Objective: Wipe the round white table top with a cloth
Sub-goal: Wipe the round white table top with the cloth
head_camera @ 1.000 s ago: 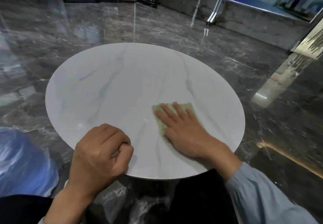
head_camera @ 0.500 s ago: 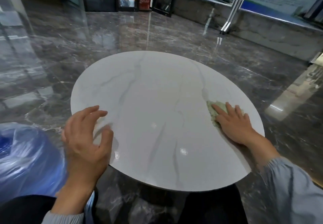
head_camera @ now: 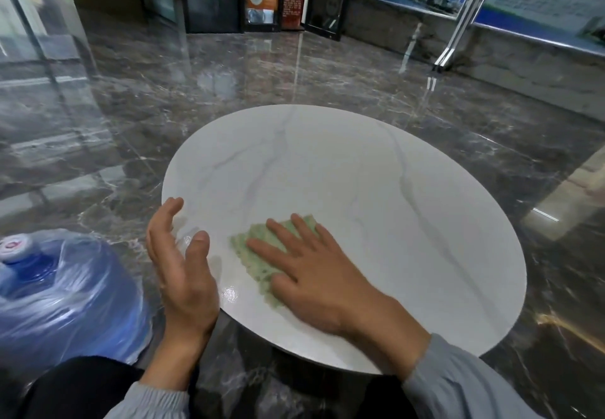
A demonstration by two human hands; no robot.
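Round white table top (head_camera: pixel 376 189), centre to right of frame, glossy stone-look surface with thin grey veins, thin edge, small light glints near its lower left rim. Cloth (head_camera: pixel 258 255) lies flat on the lower left part of the top, near the rim: pale green, woven/waffle texture, roughly rectangular, frayed-looking edge, right part hidden under the hand. Right hand (head_camera: pixel 314 274) lies palm down on the cloth, fingers straight and spread, pressing it to the surface; fingertips reach just past the cloth's middle toward the upper left. Left hand (head_camera: pixel 180 264) at the lower left of the table rim, fingers extended and relaxed, thumb up, holding nothing; edge of the hand over the rim, cannot tell if it touches the top. Both wrists in light grey-blue sleeves (head_camera: pixel 458 382) with gathered cuffs, bottom of frame. Blue translucent water jug (head_camera: pixel 59 287), lower left, wrapped in clear crinkled plastic film, pale cap with a red mark. Floor (head_camera: pixel 163 107) is dark grey-brown polished marble, white veining, strong reflections. Dark glass-fronted panels with orange signs, top centre, blurred.
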